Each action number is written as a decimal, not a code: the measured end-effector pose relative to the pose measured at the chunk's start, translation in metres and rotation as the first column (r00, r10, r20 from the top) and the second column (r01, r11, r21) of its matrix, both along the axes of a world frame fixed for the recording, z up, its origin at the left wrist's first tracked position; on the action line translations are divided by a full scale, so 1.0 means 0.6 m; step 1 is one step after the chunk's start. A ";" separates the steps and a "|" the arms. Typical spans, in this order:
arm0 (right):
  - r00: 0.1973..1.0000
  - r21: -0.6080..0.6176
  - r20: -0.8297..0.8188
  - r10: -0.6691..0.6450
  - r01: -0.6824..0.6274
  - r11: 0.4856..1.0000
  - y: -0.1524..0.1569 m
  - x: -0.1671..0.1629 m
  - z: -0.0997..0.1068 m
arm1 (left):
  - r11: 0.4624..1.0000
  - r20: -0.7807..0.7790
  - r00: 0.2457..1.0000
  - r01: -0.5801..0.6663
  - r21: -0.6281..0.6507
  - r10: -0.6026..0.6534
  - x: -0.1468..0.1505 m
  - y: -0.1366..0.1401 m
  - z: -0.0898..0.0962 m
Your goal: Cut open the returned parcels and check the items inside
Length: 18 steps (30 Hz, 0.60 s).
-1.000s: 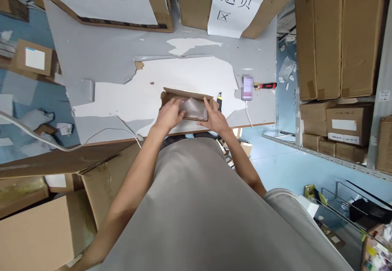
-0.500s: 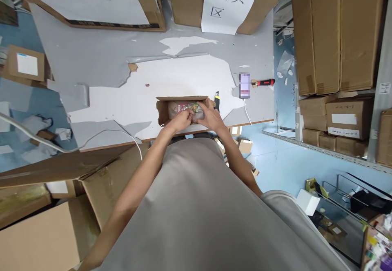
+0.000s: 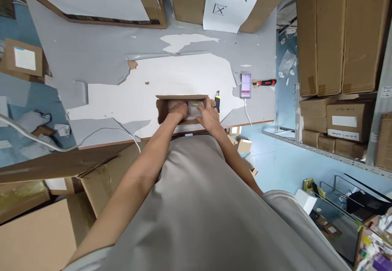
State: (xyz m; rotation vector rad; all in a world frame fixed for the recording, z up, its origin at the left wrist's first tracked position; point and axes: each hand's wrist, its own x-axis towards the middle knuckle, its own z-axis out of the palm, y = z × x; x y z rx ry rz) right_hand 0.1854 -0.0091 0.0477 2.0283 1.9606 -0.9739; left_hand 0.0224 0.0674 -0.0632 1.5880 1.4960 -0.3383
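Note:
A narrow open cardboard box stands at the near edge of the table. Inside it lies a clear plastic package with a green and pink print, partly covered by my hands. My left hand reaches down into the box's middle, its fingers bent and their tips hidden. At the right end, my right hand has thumb and index finger on the package, while its other fingers rest at the box's end flap.
A yellow-black utility knife lies right of the box. Beyond it are a phone on a cable and a red-black handled tool. Two large cartons with paper signs line the table's back. Stacked cartons fill the right shelf.
My left hand has shifted left and deeper into the box, now covering the package's pink label. My right hand has stayed at the right end, turned slightly. The view has shifted a little.

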 end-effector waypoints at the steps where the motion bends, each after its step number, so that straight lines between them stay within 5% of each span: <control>1: 1.000 0.005 -0.004 0.001 -0.001 1.000 -0.001 0.000 -0.001 | 1.000 -0.023 1.000 0.011 -0.021 -0.011 0.004 0.002 -0.002; 18: 1.000 0.009 -0.005 0.010 -0.010 1.000 -0.003 -0.001 -0.003 | 0.979 -0.152 0.967 0.206 -0.008 -0.204 0.022 0.003 0.039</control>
